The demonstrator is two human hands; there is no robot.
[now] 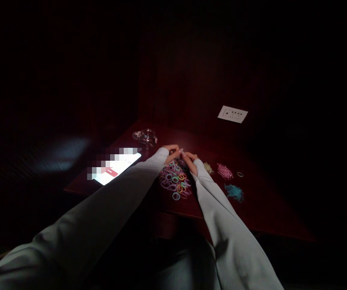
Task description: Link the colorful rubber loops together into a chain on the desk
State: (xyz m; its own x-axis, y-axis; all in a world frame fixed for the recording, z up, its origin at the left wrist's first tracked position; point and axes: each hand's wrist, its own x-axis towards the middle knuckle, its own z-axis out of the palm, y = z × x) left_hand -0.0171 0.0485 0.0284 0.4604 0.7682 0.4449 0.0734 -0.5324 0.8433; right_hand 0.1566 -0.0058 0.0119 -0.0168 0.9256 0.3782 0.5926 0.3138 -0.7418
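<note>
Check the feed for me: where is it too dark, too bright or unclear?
Head view: the top and right side fall to near black; head view: the lit screen glares almost white, its far edge pixelated; head view: the colored rings stay distinguishable, but detail between the left hand and right hand is too small to read.

Multicoloured rings (174, 178), loosely heaped, on dark-red table (264, 207)

I can read nothing for certain. On the lit smartphone (121, 167), left of centre in the frame, I make out small characters (129, 162), perhaps 35, too blurred to confirm, and a pale, illegible mark on a red patch (112, 174) lower down.
</note>
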